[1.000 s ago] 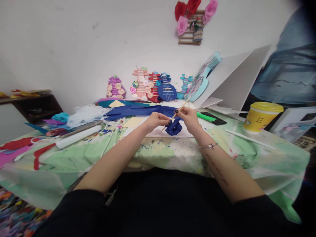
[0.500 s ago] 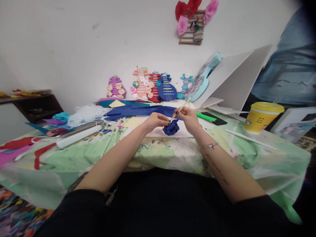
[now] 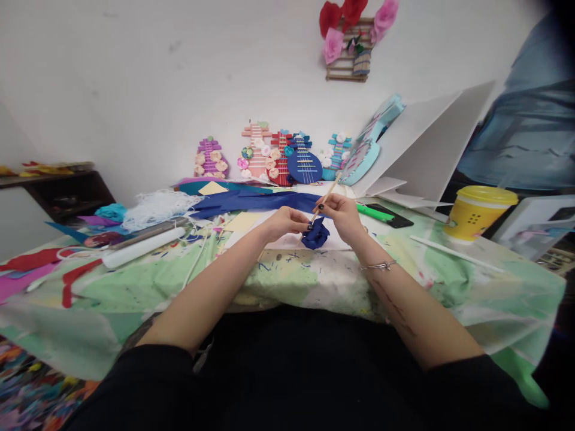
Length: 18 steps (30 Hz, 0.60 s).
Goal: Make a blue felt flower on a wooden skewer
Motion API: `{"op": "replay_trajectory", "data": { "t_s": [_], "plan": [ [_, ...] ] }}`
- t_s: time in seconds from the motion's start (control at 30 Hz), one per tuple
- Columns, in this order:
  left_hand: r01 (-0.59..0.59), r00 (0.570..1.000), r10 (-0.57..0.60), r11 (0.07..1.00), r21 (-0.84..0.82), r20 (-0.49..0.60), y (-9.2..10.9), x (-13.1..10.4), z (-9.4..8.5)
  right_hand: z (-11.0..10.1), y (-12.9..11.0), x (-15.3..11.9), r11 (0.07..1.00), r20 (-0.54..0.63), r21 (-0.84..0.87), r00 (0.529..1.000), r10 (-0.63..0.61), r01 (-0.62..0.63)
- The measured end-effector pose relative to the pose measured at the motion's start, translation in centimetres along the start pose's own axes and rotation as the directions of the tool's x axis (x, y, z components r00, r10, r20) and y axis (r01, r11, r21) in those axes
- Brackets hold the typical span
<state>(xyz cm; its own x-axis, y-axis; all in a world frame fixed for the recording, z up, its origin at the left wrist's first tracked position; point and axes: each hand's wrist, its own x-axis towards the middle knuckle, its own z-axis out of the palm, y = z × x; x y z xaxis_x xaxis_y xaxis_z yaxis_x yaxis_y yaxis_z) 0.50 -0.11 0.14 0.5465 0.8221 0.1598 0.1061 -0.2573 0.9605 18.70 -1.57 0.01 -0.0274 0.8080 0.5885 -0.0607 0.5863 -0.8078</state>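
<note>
Blue crepe flower [image 3: 315, 234], one: held just above white sheet [image 3: 338, 241]; ruffled petals formed, judged part-shaped, remaining work uncertain. Left hand [image 3: 288, 224]: pinching flower's upper left edge. Right hand [image 3: 340, 214]: gripping slender stick [image 3: 331, 190], slanted beside petals. Behind, on worktop [image 3: 323, 278]: blue strips [image 3: 256, 203], loose; decorated miniature lutes [image 3: 305, 167], apparently complete.

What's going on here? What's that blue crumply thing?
A person's right-hand grip is on a thin, pale wooden stick. Their left-hand grip is pinched closed right by a dark-blue, crumpled, flower-shaped piece that looks like paper; I can't tell whether it holds the stick, the piece or both. The piece is over a flat white sheet. Behind, colourful lute-shaped crafts stand in a row.
</note>
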Motion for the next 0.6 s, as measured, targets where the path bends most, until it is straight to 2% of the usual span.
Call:
{"op": "replay_trajectory", "data": {
  "t_s": [0.13, 0.37, 0.6],
  "plan": [
    [0.009, 1.000, -0.011, 0.998, -0.069, -0.021, -0.1, 0.2, -0.1, -0.1, 0.2, 0.0, 0.999, 0.000, -0.043, 1.000, 0.014, -0.014],
    [0.023, 0.983, -0.068, 0.967, -0.255, -0.168, -0.7, 0.9, -0.8, 0.2, 1.0, -0.2, 0.953, 0.109, -0.304, 0.993, 0.048, -0.013],
    [0.038, 0.985, -0.084, 0.957, -0.289, -0.149, -0.5, 0.8, -0.7, 0.2, 1.0, -0.5, 0.960, 0.203, -0.278, 0.975, 0.086, -0.027]
  ]
}}
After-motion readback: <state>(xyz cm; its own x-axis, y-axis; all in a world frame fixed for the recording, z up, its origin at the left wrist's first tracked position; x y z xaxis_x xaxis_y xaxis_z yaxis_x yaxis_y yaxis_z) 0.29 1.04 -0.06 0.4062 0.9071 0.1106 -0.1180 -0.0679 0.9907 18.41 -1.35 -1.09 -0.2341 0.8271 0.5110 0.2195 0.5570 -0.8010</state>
